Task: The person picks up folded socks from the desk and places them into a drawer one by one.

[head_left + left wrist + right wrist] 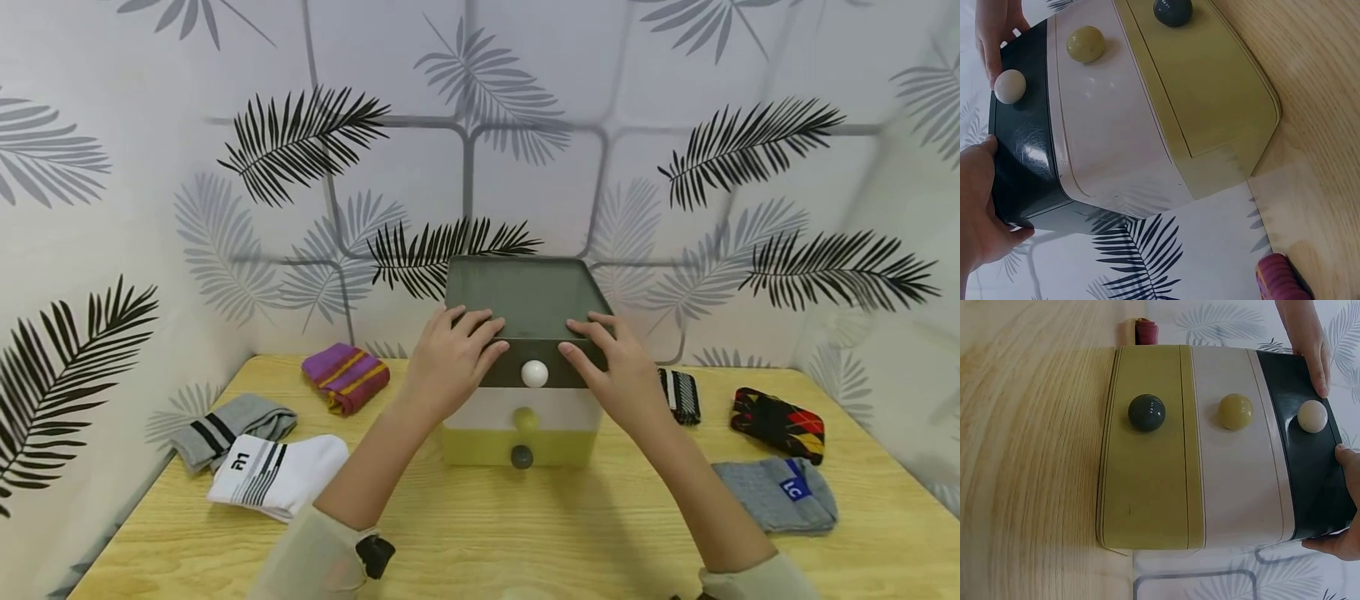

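A small three-tier drawer box point(521, 408) stands upright on the table, its front towards me. Its tiers are dark green, pinkish white and yellow-green from top to bottom, with a round knob on each. My left hand point(452, 362) holds the top left corner, with fingers over the top and the thumb at the front edge. On the opposite corner, my right hand point(618, 375) holds the box in the same way, thumb near the white knob point(534, 373). Both wrist views show fingers reaching down the sides of the top tier. All three drawers look closed.
Left of the box lie a purple striped sock bundle point(347, 377), grey socks point(247, 421) and white socks point(281, 475). To the right are black-and-white socks point(680, 397), argyle socks point(778, 423) and grey socks with a blue patch point(780, 496). A leaf-patterned wall covering point(525, 192) rises behind the table.
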### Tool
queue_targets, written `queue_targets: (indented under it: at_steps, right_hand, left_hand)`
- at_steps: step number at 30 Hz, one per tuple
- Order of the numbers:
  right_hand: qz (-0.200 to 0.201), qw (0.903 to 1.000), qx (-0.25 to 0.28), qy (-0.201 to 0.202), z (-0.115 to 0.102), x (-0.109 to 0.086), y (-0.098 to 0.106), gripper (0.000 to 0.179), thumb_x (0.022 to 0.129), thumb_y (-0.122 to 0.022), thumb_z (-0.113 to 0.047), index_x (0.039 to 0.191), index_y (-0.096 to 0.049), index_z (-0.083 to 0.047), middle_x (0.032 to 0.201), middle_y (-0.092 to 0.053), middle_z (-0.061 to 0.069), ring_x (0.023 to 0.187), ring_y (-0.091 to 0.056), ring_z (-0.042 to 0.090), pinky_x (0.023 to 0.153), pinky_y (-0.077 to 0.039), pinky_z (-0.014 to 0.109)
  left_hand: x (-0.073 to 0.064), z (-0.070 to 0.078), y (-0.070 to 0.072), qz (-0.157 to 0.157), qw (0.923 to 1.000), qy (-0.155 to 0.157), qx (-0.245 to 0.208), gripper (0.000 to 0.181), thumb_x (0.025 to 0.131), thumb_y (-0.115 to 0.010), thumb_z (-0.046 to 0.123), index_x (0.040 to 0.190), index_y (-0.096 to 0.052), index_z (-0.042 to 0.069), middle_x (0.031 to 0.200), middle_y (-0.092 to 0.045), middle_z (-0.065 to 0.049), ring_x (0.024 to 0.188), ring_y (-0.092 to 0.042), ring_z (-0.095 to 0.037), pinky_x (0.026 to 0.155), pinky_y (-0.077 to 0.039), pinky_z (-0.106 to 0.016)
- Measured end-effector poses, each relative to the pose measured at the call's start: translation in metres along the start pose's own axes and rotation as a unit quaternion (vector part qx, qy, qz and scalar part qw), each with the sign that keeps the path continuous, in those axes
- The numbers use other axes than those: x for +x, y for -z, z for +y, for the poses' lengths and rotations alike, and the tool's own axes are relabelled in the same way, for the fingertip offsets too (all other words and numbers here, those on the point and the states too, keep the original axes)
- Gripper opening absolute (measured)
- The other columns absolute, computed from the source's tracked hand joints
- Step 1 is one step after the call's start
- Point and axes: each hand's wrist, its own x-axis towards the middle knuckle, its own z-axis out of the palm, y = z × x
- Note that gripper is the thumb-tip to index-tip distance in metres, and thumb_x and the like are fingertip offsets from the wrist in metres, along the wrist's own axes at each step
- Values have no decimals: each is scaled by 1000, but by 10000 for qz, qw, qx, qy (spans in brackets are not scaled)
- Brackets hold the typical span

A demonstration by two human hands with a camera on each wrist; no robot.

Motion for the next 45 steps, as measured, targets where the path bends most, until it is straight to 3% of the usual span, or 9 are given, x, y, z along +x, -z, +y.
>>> queue_targets:
  at_steps: [7, 18, 23, 29, 34, 38, 41, 43, 45]
  right_hand:
    - [83, 10000, 3, 17, 3, 11, -6, 46, 90, -55, -44, 124, -59, -13, 128, -44, 16, 117, -42, 37, 89, -37, 55]
    - [95, 9999, 70, -73, 2, 14, -8, 48, 90, -55, -46, 125, -59, -13, 128, -43, 15, 116, -43, 38, 89, -37, 55]
    - [46, 9999, 65, -83, 0, 14, -8, 48, 90, -55, -45, 125, -58, -13, 128, -43, 16, 115, -43, 38, 90, -37, 55]
    - [1, 9999, 93, -101, -1, 13, -7, 48, 90, -55, -45, 126, -58, -13, 128, -43, 15, 115, -43, 38, 89, -38, 54]
    - [44, 9998, 151, -98, 0, 14, -8, 47, 90, -55, -44, 125, -58, -13, 128, -43, 14, 115, -43, 37, 89, -38, 54]
    - [15, 9998, 162, -99, 0, 14, -9, 48, 90, -55, -45, 126, -58, -13, 129, -42, 14, 116, -43, 38, 89, -38, 54]
    - [-26, 9998, 169, -142, 1, 13, -8, 48, 90, -54, -45, 127, -57, -14, 130, -41, 14, 116, -42, 38, 88, -38, 54]
    - [-16, 9997, 177, -164, 1, 13, -8, 48, 90, -54, -45, 127, -57, -14, 130, -41, 14, 116, -42, 38, 88, -38, 54]
    - [-1, 9996, 207, -177, 0, 13, -9, 48, 90, -54, -45, 127, -57, -14, 130, -41, 13, 116, -43, 38, 88, -38, 54]
  left_hand:
    - [8, -9, -8, -184, 9998, 13, -94, 37, 96, -46, 36, 121, -60, 13, 122, -56, -7, 117, -47, -27, 103, -27, -42]
    - [11, -17, -12, -15, 9991, -29, -423, 34, 95, -50, 33, 118, -63, 11, 119, -58, -7, 115, -47, -28, 102, -28, -42]
    - [16, -18, -2, -734, 9954, 230, -566, 38, 97, -44, 38, 122, -61, 14, 124, -55, -5, 119, -45, -25, 104, -26, -39]
    - [45, -32, 13, -1702, 9760, 902, -1011, 40, 99, -39, 38, 124, -58, 13, 128, -53, -6, 121, -43, -24, 102, -30, -36]
    - [68, -55, 5, -2324, 9523, 1546, -1231, 45, 100, -40, 32, 136, -44, 6, 139, -40, -13, 128, -33, -28, 103, -27, -40]
    - [75, -66, -4, -2879, 9245, 2096, -1361, 64, 99, -36, 41, 145, -21, 0, 148, -19, -18, 135, -18, -31, 107, -19, -43]
    - [77, -68, -8, -3234, 9061, 2306, -1460, 73, 97, -33, 48, 147, -7, 0, 151, -8, -16, 137, -8, -31, 108, -13, -45]
    - [77, -68, -8, -3371, 8999, 2348, -1461, 75, 97, -31, 51, 147, -2, 2, 152, -5, -14, 137, -6, -31, 108, -12, -46]
    - [77, -68, -7, -3463, 8988, 2335, -1329, 75, 97, -29, 52, 147, -2, 3, 152, -4, -13, 137, -4, -31, 108, -11, -47]
